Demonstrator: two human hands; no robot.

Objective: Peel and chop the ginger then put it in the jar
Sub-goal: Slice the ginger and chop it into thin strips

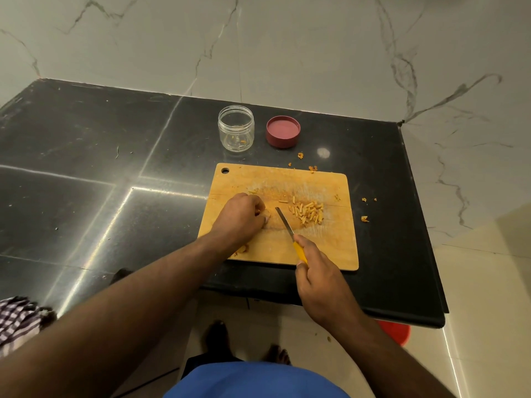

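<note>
A wooden cutting board [330, 248] lies on the black counter. My left hand [241, 215] curls over a small ginger piece [267, 217] on the board, mostly hiding it. My right hand [316, 280] grips the yellow handle of a knife [287, 225], whose blade points up-left and lies just right of my left fingers. A pile of chopped ginger sticks [307, 212] sits right of the blade. A clear open jar [236, 128] stands behind the board, holding only a few scraps, with its maroon lid [283, 131] beside it.
Ginger peel scraps [365, 218] lie scattered on the black counter [86, 168] right of and behind the board, and some peel [242, 249] lies under my left wrist. A checked cloth [17, 317] hangs at the left counter edge. A red bucket [393, 331] stands on the floor.
</note>
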